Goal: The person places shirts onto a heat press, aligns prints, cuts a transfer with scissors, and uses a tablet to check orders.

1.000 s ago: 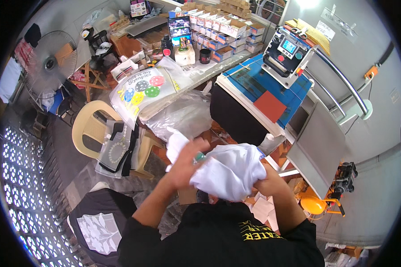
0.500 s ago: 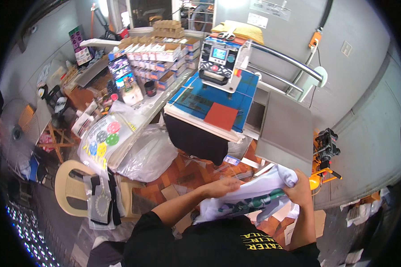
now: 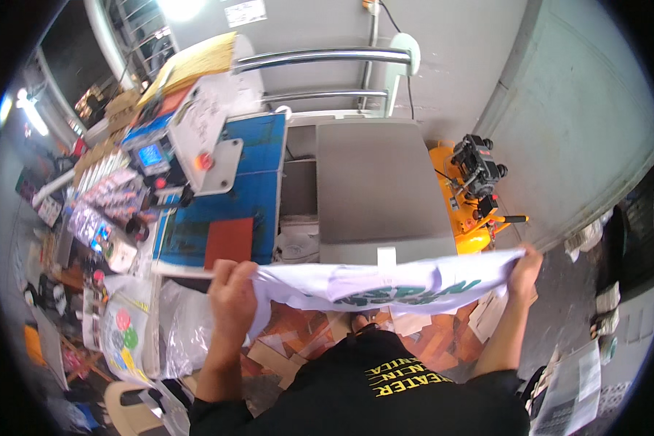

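here, left hand (image 3: 234, 294) and right hand (image 3: 525, 272) spread white cloth (image 3: 410, 285) (green-printed)

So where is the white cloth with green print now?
In the head view, the white cloth is stretched between the left hand and the right hand, right of centre, along the near edge of the grey board.

Yellow air compressor (image 3: 474, 190) at three o'clock, cream chair (image 3: 127, 417) between seven and eight.
Cardboard scraps (image 3: 267, 359) on the floor toward seven; crumpled clear plastic (image 3: 185, 327) at eight; dark mug (image 3: 136, 230) at nine; yellow sheets (image 3: 195, 67) stacked at eleven.
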`<state>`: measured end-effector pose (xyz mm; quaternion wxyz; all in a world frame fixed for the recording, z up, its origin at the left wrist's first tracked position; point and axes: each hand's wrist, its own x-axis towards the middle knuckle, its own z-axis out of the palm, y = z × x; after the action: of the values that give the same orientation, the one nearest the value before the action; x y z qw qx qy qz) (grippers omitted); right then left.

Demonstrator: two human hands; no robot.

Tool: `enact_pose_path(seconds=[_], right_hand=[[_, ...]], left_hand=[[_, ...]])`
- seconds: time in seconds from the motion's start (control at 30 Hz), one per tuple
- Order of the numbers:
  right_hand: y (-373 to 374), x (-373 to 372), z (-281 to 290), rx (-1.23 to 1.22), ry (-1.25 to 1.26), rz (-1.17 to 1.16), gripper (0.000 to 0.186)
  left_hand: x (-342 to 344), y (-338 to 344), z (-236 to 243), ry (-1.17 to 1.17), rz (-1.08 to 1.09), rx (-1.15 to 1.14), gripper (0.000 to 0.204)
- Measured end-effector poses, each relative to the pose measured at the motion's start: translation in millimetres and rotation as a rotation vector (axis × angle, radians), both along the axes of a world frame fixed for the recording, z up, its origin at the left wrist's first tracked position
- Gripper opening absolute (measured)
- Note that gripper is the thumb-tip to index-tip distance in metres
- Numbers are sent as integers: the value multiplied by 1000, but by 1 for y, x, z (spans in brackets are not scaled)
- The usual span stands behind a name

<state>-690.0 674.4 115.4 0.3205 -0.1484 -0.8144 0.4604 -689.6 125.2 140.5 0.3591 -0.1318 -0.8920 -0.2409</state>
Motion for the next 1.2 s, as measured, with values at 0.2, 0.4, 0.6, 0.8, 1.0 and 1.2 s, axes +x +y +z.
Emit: enact_pose_path(seconds=[0.2,0.4,0.6,0.8,1.0,1.2], right_hand=[[1,-194,98,166,-21,63,28],[45,-408,11,477,-360,160,29],[34,-483,-101,364,-655,-116,24],[33,-557,-126,-250,-475,31,28],[-65,-529,-151,741,-277,521,53],[-88,-526,-129,792,-690,321,66]], left_hand=[[-196,21,69,-78,172,11,11],[-420,47,-10,-238,68,-124,12],[-507,81,-100,-586,379,-181,16],[-592,84,-142,-551,310,304,26],[-503,209,-170,-433,-558,-78,48],[-538,181,-177,-488,-6,-407,54]])
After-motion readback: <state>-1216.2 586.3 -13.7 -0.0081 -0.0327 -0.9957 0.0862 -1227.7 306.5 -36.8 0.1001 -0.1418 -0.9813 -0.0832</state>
